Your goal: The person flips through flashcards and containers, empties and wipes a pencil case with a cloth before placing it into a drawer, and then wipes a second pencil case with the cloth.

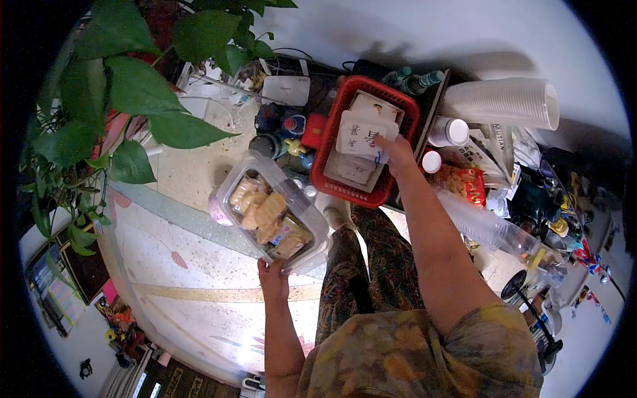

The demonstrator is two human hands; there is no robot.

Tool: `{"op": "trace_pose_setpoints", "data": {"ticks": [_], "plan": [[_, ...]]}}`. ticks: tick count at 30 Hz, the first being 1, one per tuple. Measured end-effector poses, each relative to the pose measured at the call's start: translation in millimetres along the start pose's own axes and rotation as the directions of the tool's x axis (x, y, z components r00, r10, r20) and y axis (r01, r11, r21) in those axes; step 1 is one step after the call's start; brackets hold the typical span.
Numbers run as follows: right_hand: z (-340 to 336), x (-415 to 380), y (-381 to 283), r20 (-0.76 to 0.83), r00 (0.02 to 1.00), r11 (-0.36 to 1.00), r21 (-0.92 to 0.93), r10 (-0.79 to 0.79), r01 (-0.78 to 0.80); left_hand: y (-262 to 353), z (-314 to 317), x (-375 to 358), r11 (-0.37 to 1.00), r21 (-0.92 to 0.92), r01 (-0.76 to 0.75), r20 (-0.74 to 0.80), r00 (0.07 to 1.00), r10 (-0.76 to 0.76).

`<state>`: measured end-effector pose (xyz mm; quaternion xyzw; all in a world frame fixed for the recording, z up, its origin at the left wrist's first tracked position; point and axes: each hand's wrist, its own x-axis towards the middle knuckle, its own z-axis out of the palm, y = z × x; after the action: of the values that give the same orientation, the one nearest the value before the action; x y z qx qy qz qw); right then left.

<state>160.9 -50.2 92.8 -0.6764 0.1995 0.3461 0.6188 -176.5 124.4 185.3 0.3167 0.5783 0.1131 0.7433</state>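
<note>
My left hand (273, 278) is closed on the lower edge of a clear plastic food container (242, 174), holding it tilted over the floor. Inside lie tan, chip-like pieces (269, 209) and a few wrapped packets (290, 239). My right hand (396, 154) reaches over a red plastic basket (323, 149) with its fingers closed on the edge of a white, round-cornered card (355, 132) bearing black handwritten characters. Beneath that card, more pale flat pieces (352, 171) fill the basket.
Right of the basket are a white-lidded jar (456, 132), a red snack bag (470, 186), stacked clear cups (488, 224) and stacked white cups (497, 103). Green bottles (421, 82) stand behind it. A leafy plant (129, 86) hangs at upper left. A white box (286, 90) sits at the back.
</note>
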Motion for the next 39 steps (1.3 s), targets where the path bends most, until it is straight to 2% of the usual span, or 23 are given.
{"op": "trace_pose_setpoints", "data": {"ticks": [1, 3, 4, 6, 7, 10, 11, 13, 14, 16, 19, 20, 22, 23, 25, 29, 31, 32, 34, 38, 39], "plan": [[1.5, -1.7, 4.9, 0.000, 1.000, 1.000, 0.001, -0.002, 0.002, -0.7, -1.1, 0.4, 1.000, -0.011, -0.006, 0.018, 1.000, 0.006], [14.8, -22.0, -0.2, -0.107, 0.987, 0.971, 0.221, 0.117, -0.091, -0.8, -0.6, 0.2, 1.000, -0.008, 0.006, 0.006, 1.000, -0.006], [14.6, -13.9, 19.8, -0.111, 0.987, 0.971, 0.223, 0.114, -0.087, -0.9, 0.0, 0.4, 1.000, -0.006, 0.018, -0.009, 1.000, -0.019], [14.3, 11.2, 76.2, -0.273, 0.952, 0.964, 0.257, 0.141, -0.069, -0.3, 0.2, 0.7, 1.000, 0.009, 0.020, -0.011, 1.000, -0.020], [17.0, 4.9, 78.0, -0.274, 0.952, 0.964, 0.258, 0.139, -0.067, 0.2, -0.2, 0.6, 0.999, 0.026, 0.023, -0.019, 1.000, -0.023], [25.6, -4.5, 95.1, -0.293, 0.956, 0.996, -0.091, -0.004, -0.024, 0.2, -0.3, 0.1, 1.000, -0.018, 0.016, 0.009, 1.000, -0.016], [30.4, -10.2, 85.2, -0.295, 0.956, 0.996, -0.088, -0.003, -0.024, 0.8, -0.6, 0.4, 1.000, -0.015, 0.016, 0.010, 1.000, -0.016], [42.0, -31.4, 50.1, -0.297, 0.953, 0.892, -0.412, 0.059, -0.184, 1.2, -1.6, -0.2, 0.999, 0.022, 0.024, 0.006, 1.000, -0.024], [41.5, -35.9, 47.1, -0.299, 0.952, 0.893, -0.411, 0.059, -0.185, 1.5, -0.8, -1.1, 0.999, 0.024, 0.025, 0.008, 1.000, -0.025], [41.1, -45.9, 45.9, -0.253, 0.961, 0.862, -0.506, -0.112, -0.033, 2.6, 1.5, -2.2, 1.000, 0.013, 0.014, 0.004, 1.000, -0.014], [40.7, -63.4, 44.4, -0.155, 0.923, 0.756, -0.628, -0.353, 0.184, 1.0, -1.6, -0.3, 1.000, -0.002, 0.024, -0.017, 1.000, -0.024], [40.8, -71.6, 37.9, -0.156, 0.922, 0.756, -0.629, -0.353, 0.183, 0.5, -3.1, -0.6, 1.000, -0.001, 0.024, -0.016, 1.000, -0.024], [41.7, -85.1, 24.3, -0.121, 0.886, 0.535, -0.830, -0.447, 0.157, 0.0, -5.9, -1.0, 1.000, -0.005, 0.009, 0.027, 1.000, -0.008], [39.4, -82.5, 27.1, -0.121, 0.886, 0.536, -0.830, -0.447, 0.157, 0.2, -5.3, -1.4, 1.000, -0.005, 0.008, 0.026, 1.000, -0.008], [32.1, -73.5, 34.0, 0.147, 0.768, 0.230, -0.904, -0.623, 0.359, 0.6, -3.2, -2.9, 1.000, -0.029, 0.007, 0.023, 1.000, -0.007], [45.7, -63.4, 28.1, 0.118, 0.815, 0.332, -0.873, -0.567, 0.357, -1.0, -9.1, -1.5, 1.000, 0.003, 0.024, 0.031, 0.999, -0.024], [55.9, -53.9, 27.3, 0.083, 0.962, 0.254, -0.955, -0.260, 0.151, -0.6, -7.7, -2.6, 1.000, 0.004, 0.030, 0.031, 0.999, -0.030], [56.0, -50.5, 29.0, 0.079, 0.963, 0.259, -0.954, -0.259, 0.149, -0.5, -8.2, -2.5, 1.000, 0.010, 0.029, 0.032, 0.999, -0.030], [54.1, -45.5, 34.5, 0.228, 0.929, -0.018, -0.972, -0.291, 0.232, -1.3, -9.9, -2.5, 1.000, 0.010, 0.026, 0.035, 0.999, -0.026], [40.7, -47.1, 29.2, 0.308, 0.916, -0.057, -0.951, -0.257, 0.304, -1.8, -5.4, -3.4, 1.000, 0.024, 0.004, 0.045, 0.999, -0.005], [41.7, -52.0, 32.0, 0.279, 0.906, 0.004, -0.955, -0.318, 0.295, -1.4, -4.9, -2.5, 0.999, 0.041, 0.013, 0.019, 1.000, -0.014]]}}
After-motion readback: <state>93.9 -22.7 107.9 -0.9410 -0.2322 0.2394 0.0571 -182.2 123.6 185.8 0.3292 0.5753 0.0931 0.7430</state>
